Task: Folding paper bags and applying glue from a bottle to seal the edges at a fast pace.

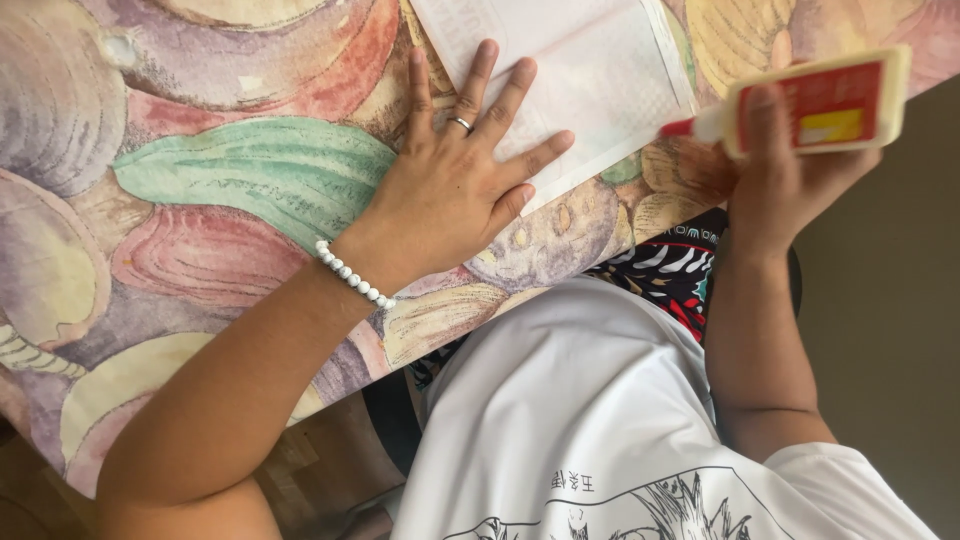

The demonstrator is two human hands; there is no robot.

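Tablecloth (200,190): covers the table across the left and top of the view, printed with big shell and leaf shapes in purple, pink, green and yellow; its edge runs on a slant from lower left to upper right.
Shirt (580,400): white, with a black line drawing near the bottom edge of the view; it fills the lower middle, just off the table's edge.
Patterned cloth (670,270): dark with red and white marks, showing between the shirt and the table edge.
Sheet of paper (590,70): white, lying flat on the tablecloth at the top middle, one corner pointing toward the table edge.
Left hand (455,180): palm down, fingers spread flat, fingertips and palm edge pressing on the near part of the paper; it grips nothing, just lies open on it.
Right hand (780,180): raised off the table's edge at the right, closed around a bottle from below.
Glue bottle (820,105): pale yellow with a red label, held on its side in the right hand, red tip pointing left toward the paper's corner, near it but not touching.
Bracelet (352,274): white beads around the left wrist.
Ring (460,123): thin band on a finger of the left hand.
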